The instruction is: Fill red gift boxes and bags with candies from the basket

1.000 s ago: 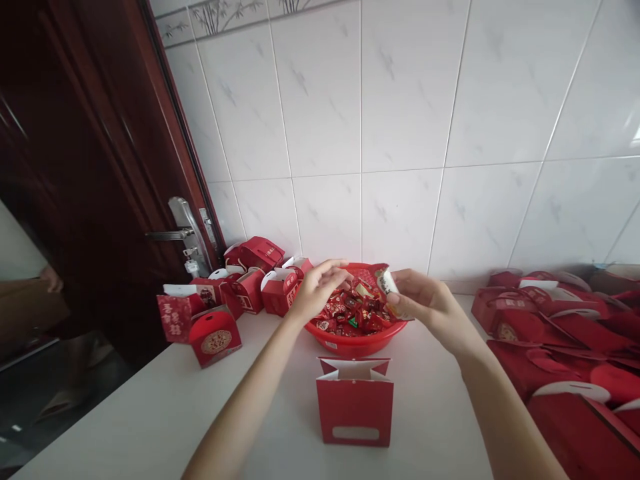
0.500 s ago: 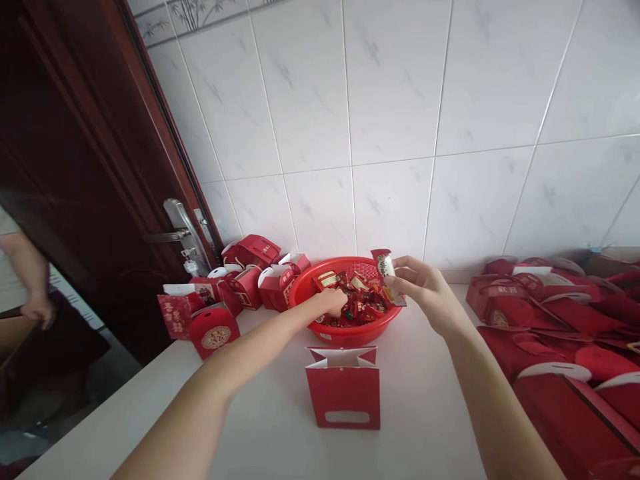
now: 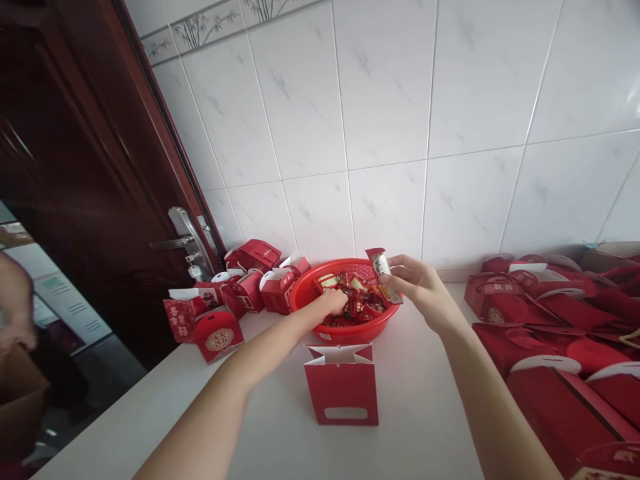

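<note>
My left hand (image 3: pixel 334 302) reaches into a red plastic basket (image 3: pixel 345 335) of wrapped candies (image 3: pixel 357 300). Its fingers are curled down among the candies, and whatever they grip is hidden. Over the basket's right rim, my right hand (image 3: pixel 417 287) is closed on a wrapped candy (image 3: pixel 381 265) with a white and red wrapper; a second, yellowish wrapper shows below it at the fingers. In front of the basket a red paper gift box (image 3: pixel 342 393) stands upright on the white table (image 3: pixel 425 400), its top open.
Several red gift boxes (image 3: pixel 219 333) stand at the table's left, near a dark door (image 3: pixel 100 167) with a metal handle. Many more red boxes (image 3: pixel 555 393) crowd the right side. A tiled wall (image 3: pixel 390 200) rises behind. At far left, another person's arm (image 3: pixel 16 300) is near a brown carton.
The view has shifted slightly. Both my hands stay nearly in place, the left still in the basket and the right still holding the candy. The other person at left has moved a little.
</note>
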Action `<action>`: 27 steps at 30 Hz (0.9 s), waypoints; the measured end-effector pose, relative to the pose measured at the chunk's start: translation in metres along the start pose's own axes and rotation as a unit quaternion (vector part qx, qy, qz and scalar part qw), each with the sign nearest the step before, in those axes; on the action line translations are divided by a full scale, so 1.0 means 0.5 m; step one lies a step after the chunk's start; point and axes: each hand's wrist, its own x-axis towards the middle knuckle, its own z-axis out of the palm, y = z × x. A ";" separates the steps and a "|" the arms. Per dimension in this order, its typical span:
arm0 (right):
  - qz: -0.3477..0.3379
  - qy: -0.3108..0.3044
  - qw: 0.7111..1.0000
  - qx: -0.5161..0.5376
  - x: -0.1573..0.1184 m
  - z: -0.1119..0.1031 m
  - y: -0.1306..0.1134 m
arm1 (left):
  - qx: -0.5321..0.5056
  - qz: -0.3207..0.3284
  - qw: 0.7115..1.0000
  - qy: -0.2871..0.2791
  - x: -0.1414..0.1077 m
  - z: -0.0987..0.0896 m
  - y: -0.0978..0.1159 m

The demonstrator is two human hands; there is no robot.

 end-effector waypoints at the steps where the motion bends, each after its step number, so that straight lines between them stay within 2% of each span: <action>1: -0.002 0.001 1.000 -0.001 0.000 0.000 0.000 | 0.014 -0.004 1.000 -0.015 -0.001 -0.003 0.005; 7: -0.004 -0.001 1.000 -0.004 -0.001 -0.001 -0.002 | 0.111 -0.016 0.986 -0.120 -0.013 -0.039 0.035; 11: -0.004 0.002 1.000 0.001 0.002 -0.003 0.001 | 0.159 -0.019 0.971 -0.177 -0.016 -0.063 0.037; 14: -0.003 0.005 1.000 0.005 0.006 -0.005 0.006 | 0.193 -0.040 0.951 -0.239 -0.010 -0.066 0.035; 17: -0.001 0.005 1.000 0.007 0.007 -0.005 0.010 | 0.227 -0.061 0.930 -0.281 0.000 -0.053 0.038; 20: 0.004 0.002 1.000 0.008 0.005 -0.004 0.009 | 0.241 -0.073 0.924 -0.288 0.006 -0.032 0.046; 23: 0.009 0.001 1.000 0.010 0.002 -0.002 0.006 | 0.219 -0.076 0.933 -0.274 0.009 -0.022 0.049; 27: 0.010 0.004 1.000 0.010 0.003 -0.001 0.006 | 0.137 -0.088 0.953 -0.255 0.007 -0.048 0.041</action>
